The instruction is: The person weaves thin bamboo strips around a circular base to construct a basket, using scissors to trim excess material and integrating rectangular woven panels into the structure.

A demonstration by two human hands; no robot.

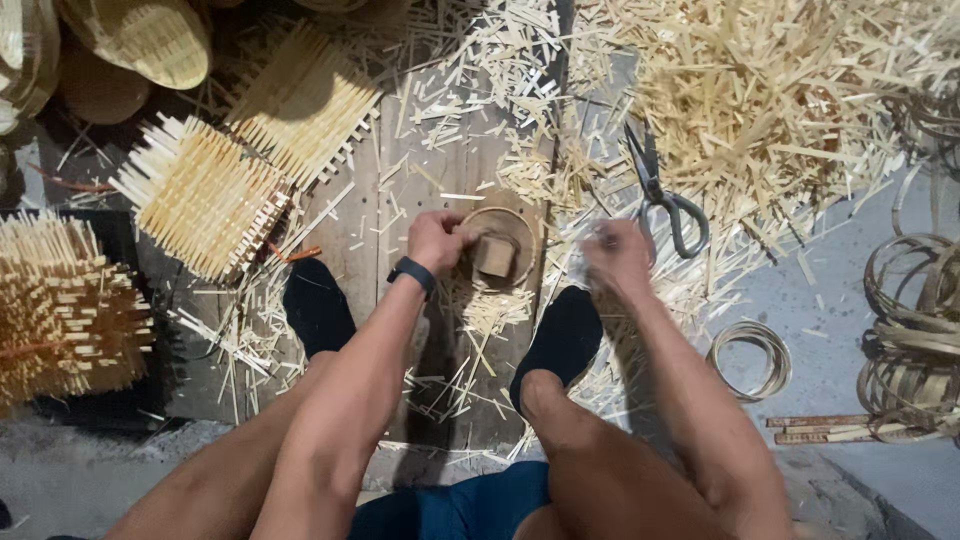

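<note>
Two bare hands are seen over a wooden board [420, 170], w/ the person seated and both feet in dark socks planted on it. The left hand [436, 240], a black wristband [412, 274] on its wrist, is laid against the rim of a small round bamboo hoop [498, 243]; its fingers are curled together on the hoop's left edge. Inside the hoop a small wooden block [495, 256] is set, approx. at the centre. The hoop itself is placed on the board between the two feet, just ahead of the toes. The right hand [617, 255] is blurred, held just right of the hoop and apart from it; its fingers look bunched, but whether anything is pinched can't be told.

A pair of scissors [660, 190] is lying just beyond the right hand, blades pointed away, on a thick heap of bamboo offcuts [770, 100]. Woven bamboo mats w/ bristling strip ends [205, 195] are piled at the left, and finished woven baskets [140, 35] are seen at the top left corner. A loose coil of bamboo strip [750, 358] is lying on the grey floor at the right, w/ a bigger stack of coils [915, 340] near the right edge.
</note>
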